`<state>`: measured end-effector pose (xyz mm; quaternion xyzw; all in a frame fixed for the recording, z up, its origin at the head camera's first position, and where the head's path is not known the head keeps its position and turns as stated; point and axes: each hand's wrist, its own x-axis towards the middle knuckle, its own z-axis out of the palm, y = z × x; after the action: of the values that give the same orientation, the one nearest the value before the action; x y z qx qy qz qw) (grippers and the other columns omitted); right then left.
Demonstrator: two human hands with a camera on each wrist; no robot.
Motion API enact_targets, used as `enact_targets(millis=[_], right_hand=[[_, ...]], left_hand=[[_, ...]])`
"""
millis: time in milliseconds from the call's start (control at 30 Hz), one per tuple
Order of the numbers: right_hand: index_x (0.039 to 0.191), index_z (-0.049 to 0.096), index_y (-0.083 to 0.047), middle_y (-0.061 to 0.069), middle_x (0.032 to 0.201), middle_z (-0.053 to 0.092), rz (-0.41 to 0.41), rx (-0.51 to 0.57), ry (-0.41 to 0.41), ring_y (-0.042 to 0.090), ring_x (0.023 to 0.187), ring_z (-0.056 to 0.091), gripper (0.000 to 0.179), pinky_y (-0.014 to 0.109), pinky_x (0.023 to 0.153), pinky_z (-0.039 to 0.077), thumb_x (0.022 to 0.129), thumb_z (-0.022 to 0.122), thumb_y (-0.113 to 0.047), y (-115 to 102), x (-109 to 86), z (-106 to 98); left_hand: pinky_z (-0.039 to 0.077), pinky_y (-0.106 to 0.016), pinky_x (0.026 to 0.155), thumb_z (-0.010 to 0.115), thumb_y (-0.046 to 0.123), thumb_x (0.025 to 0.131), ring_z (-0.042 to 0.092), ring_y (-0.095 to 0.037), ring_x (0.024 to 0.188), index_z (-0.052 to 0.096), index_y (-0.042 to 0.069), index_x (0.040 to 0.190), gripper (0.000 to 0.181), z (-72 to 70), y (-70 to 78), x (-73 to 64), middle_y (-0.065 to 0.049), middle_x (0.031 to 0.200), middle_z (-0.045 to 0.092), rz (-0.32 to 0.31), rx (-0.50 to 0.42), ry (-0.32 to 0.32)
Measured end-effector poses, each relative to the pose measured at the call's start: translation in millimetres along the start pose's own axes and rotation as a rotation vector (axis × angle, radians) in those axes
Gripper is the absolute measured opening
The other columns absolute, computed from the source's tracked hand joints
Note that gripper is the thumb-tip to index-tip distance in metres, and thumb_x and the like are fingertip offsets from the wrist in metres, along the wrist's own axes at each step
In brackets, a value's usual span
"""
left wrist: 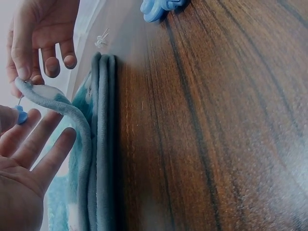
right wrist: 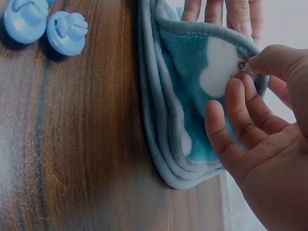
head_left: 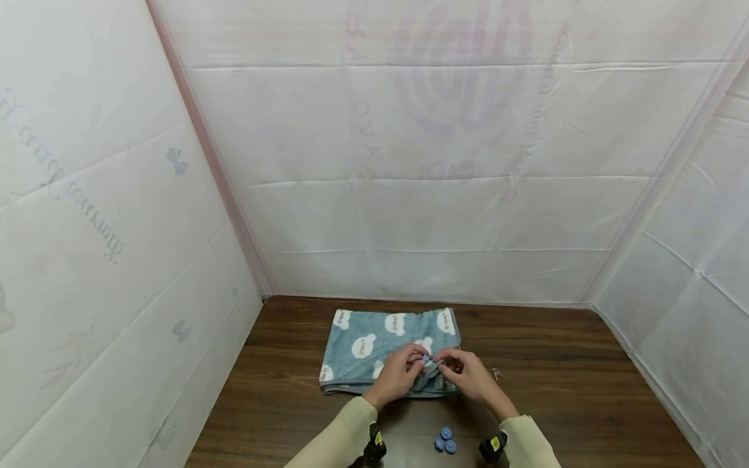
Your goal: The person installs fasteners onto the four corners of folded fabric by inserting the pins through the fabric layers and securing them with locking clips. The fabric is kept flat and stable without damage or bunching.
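A folded blue-green fleece blanket (head_left: 378, 338) with white bear-head prints and grey edging lies on the table. My left hand (head_left: 396, 376) pinches a small round blue clip (left wrist: 21, 116) beside the raised blanket corner, and a thin pin shows at the clip. Its other fingers spread behind the cloth in the right wrist view. My right hand (head_left: 470, 377) pinches that corner by its grey edging, thumb against index finger. A small clear piece (right wrist: 251, 70) shows between those fingertips; the fingers cover most of it.
Three blue clips (head_left: 446, 433) lie grouped on the brown wooden table (head_left: 562, 364), nearer me than the blanket. Small clear pins (head_left: 497, 374) rest to the right of my right hand. White fabric walls (head_left: 409, 214) stand along the back and sides.
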<state>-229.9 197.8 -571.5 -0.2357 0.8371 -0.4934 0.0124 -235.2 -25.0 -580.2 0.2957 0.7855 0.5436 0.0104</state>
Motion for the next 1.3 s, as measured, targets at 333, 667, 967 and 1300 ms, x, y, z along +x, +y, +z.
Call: enact_targets(millis=[333,667,967,1300], right_hand=[[0.111,0.073,-0.01,0.005,0.099,0.071,0.0,-0.005,-0.002,0.007,0.071,0.058,0.013,0.026,0.06,0.052,0.1,0.067,-0.007,0.3,0.6,0.3],[0.114,0.073,-0.008,0.007,0.1,0.072,-0.007,-0.001,0.008,0.007,0.07,0.058,0.015,0.027,0.058,0.052,0.1,0.068,-0.009,-0.6,1.0,-0.1],[0.111,0.074,-0.01,0.002,0.093,0.072,-0.004,-0.022,0.031,0.008,0.068,0.059,0.014,0.027,0.057,0.052,0.098,0.071,-0.011,-0.5,2.2,2.5],[0.108,0.073,-0.008,0.001,0.092,0.072,-0.008,-0.018,0.07,0.005,0.07,0.06,0.011,0.027,0.058,0.052,0.097,0.071,-0.009,4.4,-2.0,5.0]], left_hand=[[0.059,-0.031,0.084,0.054,0.005,0.107,0.074,-0.025,0.098,0.061,0.005,0.123,0.018,-0.6,-0.2,0.9,-0.015,0.119,0.072,-0.014,-0.004,-0.018],[0.058,-0.027,0.082,0.055,0.008,0.107,0.072,-0.014,0.092,0.065,0.008,0.122,0.018,-1.9,-0.6,2.6,-0.007,0.108,0.075,-0.02,0.04,-0.019],[0.054,-0.022,0.075,0.059,0.004,0.104,0.069,-0.006,0.082,0.068,0.008,0.118,0.017,1.3,1.0,4.9,-0.005,0.103,0.077,0.011,0.121,-0.001],[0.057,-0.023,0.081,0.058,0.005,0.105,0.073,-0.014,0.1,0.061,0.008,0.127,0.023,2.9,1.6,0.1,-0.014,0.123,0.072,0.072,0.133,-0.017]])
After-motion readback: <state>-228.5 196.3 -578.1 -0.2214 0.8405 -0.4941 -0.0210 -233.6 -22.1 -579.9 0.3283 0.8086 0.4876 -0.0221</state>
